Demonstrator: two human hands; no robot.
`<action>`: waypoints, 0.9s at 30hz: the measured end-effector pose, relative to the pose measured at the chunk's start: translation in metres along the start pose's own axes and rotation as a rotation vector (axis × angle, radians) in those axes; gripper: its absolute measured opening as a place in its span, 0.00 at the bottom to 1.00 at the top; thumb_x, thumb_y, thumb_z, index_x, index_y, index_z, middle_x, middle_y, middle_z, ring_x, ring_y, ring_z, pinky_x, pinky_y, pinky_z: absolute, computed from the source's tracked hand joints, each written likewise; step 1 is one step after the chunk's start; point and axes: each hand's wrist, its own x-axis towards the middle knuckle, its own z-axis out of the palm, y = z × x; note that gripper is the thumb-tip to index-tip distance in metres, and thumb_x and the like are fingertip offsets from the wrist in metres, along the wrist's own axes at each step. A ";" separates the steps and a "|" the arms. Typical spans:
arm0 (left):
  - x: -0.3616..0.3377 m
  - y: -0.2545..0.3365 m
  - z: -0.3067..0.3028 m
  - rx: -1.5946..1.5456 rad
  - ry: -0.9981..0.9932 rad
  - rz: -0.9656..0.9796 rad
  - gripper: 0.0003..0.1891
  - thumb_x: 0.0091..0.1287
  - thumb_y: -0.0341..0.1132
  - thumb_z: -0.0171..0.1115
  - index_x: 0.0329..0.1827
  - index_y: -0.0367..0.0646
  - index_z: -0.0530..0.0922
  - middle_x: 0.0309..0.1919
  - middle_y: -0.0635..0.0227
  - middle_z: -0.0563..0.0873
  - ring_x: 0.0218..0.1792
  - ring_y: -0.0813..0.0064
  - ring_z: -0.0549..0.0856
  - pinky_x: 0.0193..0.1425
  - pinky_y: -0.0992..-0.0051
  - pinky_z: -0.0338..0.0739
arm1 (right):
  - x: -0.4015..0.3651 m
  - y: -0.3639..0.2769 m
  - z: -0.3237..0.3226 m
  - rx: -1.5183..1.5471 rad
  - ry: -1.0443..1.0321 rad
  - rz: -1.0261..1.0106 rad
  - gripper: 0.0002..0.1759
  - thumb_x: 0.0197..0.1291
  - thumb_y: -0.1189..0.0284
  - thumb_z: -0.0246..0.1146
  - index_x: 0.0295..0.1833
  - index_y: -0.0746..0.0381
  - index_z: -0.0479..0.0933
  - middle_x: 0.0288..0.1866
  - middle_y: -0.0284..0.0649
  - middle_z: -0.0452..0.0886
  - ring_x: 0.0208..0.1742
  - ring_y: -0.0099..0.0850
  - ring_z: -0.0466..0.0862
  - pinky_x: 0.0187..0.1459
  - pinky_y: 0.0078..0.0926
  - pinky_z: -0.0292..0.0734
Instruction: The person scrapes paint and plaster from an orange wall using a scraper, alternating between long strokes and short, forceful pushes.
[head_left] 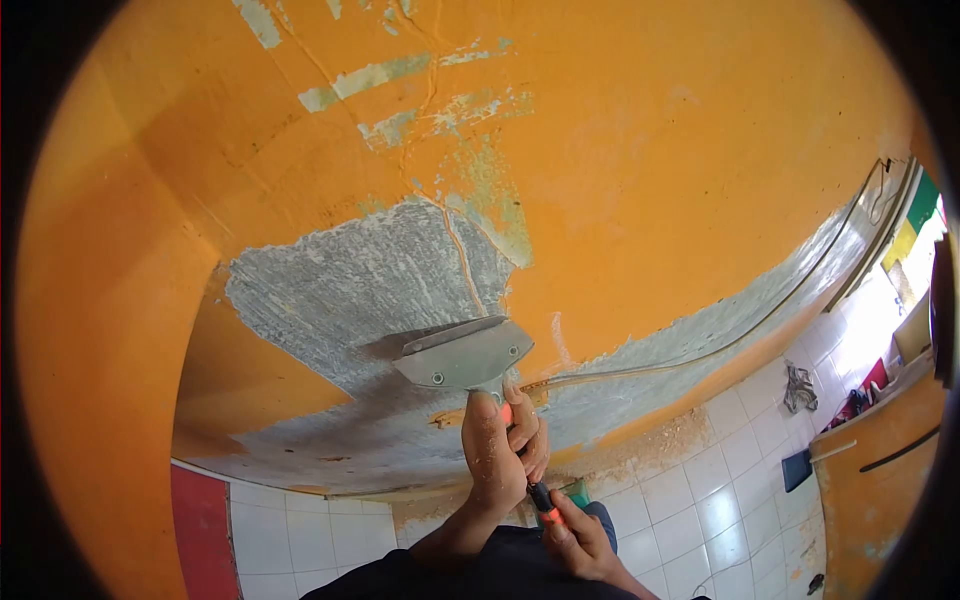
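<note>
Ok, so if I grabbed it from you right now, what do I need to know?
The left hand grips the scraper just below its blade. The right hand grips the lower end of the handle.
The blade is pressed on the wall, at the lower edge of the bare grey patch.
Done: paint is off that patch and a strip running right.
Left: orange paint covers the rest in view, cracked and flaking near the top.

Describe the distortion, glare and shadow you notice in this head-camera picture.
Head view: the fisheye lens curves the orange wall and white tiles, with black corners; daylight blows out the right edge; the scraper throws a soft shadow to its left.
</note>
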 end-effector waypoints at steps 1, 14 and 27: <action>0.002 0.002 0.002 0.003 -0.006 -0.003 0.23 0.73 0.60 0.37 0.42 0.50 0.67 0.14 0.81 0.58 0.07 0.88 0.54 0.07 0.85 0.53 | 0.000 0.000 0.000 0.000 0.000 0.007 0.27 0.70 0.73 0.53 0.72 0.63 0.59 0.30 0.34 0.76 0.25 0.19 0.74 0.30 0.17 0.72; 0.004 0.009 0.008 -0.084 -0.050 0.069 0.21 0.74 0.58 0.36 0.44 0.49 0.67 0.15 0.81 0.58 0.07 0.89 0.54 0.07 0.85 0.52 | -0.007 -0.007 0.003 0.028 -0.001 0.081 0.27 0.70 0.71 0.53 0.72 0.63 0.59 0.30 0.35 0.78 0.28 0.19 0.77 0.32 0.17 0.72; 0.009 0.019 0.016 -0.072 -0.068 0.081 0.22 0.74 0.58 0.37 0.44 0.49 0.68 0.16 0.81 0.58 0.08 0.89 0.54 0.07 0.84 0.53 | 0.008 -0.024 0.000 0.029 -0.038 0.067 0.26 0.71 0.71 0.51 0.73 0.62 0.58 0.31 0.33 0.76 0.26 0.19 0.73 0.31 0.18 0.71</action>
